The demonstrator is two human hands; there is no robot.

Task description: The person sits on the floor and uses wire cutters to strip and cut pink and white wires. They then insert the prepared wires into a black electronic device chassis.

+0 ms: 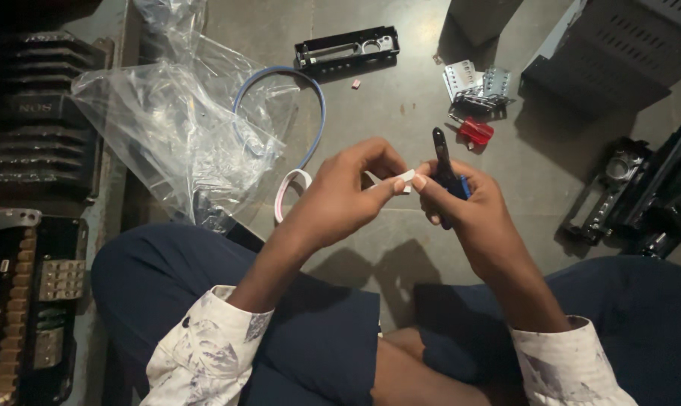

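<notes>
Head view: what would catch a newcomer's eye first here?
At centre, the left hand and right hand meet over a small white piece, the right also gripping a dark tool with a blue handle. Upper left lies a crumpled clear plastic bag on the floor; a red-handled screwdriver sits just beyond the hands.

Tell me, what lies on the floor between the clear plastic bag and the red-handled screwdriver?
In the head view, a blue cable loop lies beside the plastic bag; from there to the screwdriver the floor is bare.

The small white piece (pixel 402 179) pinched between both hands' fingers (pixel 398 184) is too small to identify.
</notes>
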